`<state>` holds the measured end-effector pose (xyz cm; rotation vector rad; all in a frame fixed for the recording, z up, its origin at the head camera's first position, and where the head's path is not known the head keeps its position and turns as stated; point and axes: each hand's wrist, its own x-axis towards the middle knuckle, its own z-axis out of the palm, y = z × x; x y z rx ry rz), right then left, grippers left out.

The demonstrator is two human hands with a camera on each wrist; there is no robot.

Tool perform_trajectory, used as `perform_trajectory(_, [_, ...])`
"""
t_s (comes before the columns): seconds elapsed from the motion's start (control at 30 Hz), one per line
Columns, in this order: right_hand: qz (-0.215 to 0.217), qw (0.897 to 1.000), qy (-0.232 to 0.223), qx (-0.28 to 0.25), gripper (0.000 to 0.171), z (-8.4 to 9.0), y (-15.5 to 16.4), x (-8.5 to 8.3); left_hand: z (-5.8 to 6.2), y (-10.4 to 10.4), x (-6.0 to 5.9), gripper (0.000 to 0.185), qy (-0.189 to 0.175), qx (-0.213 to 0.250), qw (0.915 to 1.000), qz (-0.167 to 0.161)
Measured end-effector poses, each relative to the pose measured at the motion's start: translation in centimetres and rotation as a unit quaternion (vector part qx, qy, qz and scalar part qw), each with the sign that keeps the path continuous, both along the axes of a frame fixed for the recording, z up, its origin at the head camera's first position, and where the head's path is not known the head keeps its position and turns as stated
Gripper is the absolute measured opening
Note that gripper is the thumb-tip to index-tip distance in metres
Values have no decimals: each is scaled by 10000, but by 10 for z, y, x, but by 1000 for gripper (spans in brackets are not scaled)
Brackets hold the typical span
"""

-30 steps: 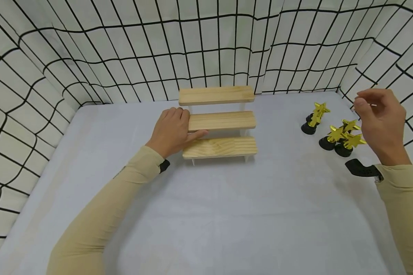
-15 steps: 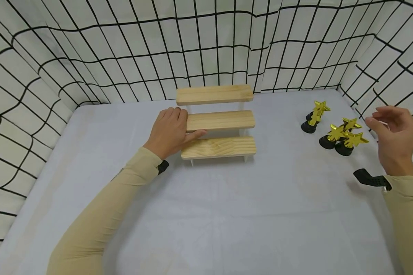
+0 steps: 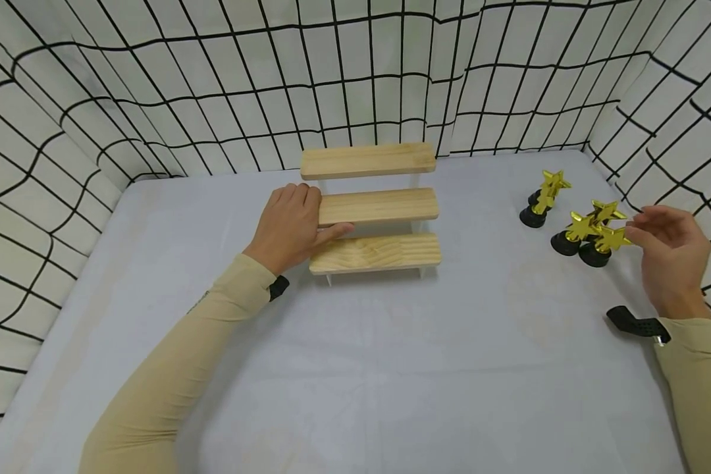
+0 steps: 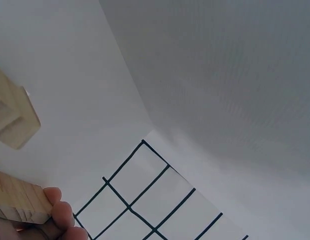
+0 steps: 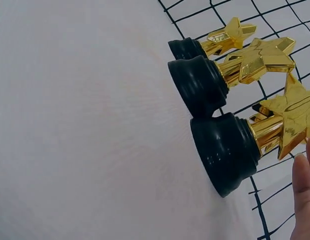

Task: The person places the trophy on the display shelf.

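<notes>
left hand (image 3: 287, 227): gripping the middle shelf (image 3: 382, 206)
right hand (image 3: 674, 260): fingers loose by a trophy (image 5: 267, 134), can't tell if touching

Tan sleeves (image 3: 168, 365), black wrist straps (image 3: 636, 324)

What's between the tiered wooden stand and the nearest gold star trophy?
Nothing but bare white tabletop from the tiered wooden stand to the nearest gold star trophy; the head view shows it.

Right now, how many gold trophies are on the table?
5, right of the shelves: a far pair and three nearer ones by the right hand. Another could be hidden behind them.
</notes>
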<state>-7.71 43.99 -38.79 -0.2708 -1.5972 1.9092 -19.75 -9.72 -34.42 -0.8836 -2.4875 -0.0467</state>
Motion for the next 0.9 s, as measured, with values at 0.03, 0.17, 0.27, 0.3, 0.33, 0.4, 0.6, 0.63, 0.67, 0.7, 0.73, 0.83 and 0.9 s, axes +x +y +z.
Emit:
perform_trajectory(0.03, [80, 10000, -8, -11, 35, -2, 0, 1, 0, 0, 0, 107, 16, 13, 10000, -6])
perform_trajectory(0.17, [91, 9889, -933, 1152, 38, -7, 4, 4, -2, -1, 0, 107, -4, 63, 10000, 14])
perform_trajectory(0.27, [-56, 9554, -1854, 2299, 39, -9, 7, 7, -2, -1, 1, 107, -32, 108, 9999, 43])
perform_trajectory(0.3, [-52, 9432, -2090, 2581, 39, -10, 7, 7, -2, -1, 1, 108, -38, 111, 9999, 50])
perform_trajectory(0.33, [3, 9375, -2221, 2679, 39, -10, 8, 8, -2, -1, 1, 107, -38, 121, 9999, 45])
perform_trajectory(0.4, [125, 9292, -2361, 2841, 40, -11, 9, 10, -2, -1, 1, 107, -21, 131, 9999, 38])
perform_trajectory(0.6, [583, 9303, -2232, 2851, 45, -14, 12, 9, -3, -4, 2, 105, -28, 231, 9997, -29])
perform_trajectory(0.63, [613, 9301, -2214, 2866, 45, -14, 12, 9, -3, -4, 1, 105, -41, 255, 9997, -39])
perform_trajectory(0.67, [619, 9295, -2220, 2880, 44, -15, 12, 8, -3, -4, 1, 105, -56, 275, 9996, -45])
perform_trajectory(0.7, [592, 9273, -2271, 2916, 43, -15, 12, 8, -3, -4, 1, 106, -70, 287, 9995, -53])
perform_trajectory(0.73, [549, 9234, -2344, 2990, 41, -15, 13, 8, -3, -3, 1, 106, -108, 288, 9995, -45])
perform_trajectory(0.83, [455, 9113, -2576, 3180, 38, -16, 14, 8, -3, -2, 1, 107, -168, 302, 9994, -53])
perform_trajectory(0.9, [462, 9039, -2704, 3283, 36, -17, 15, 9, -4, -2, 1, 108, -175, 310, 9993, -68])
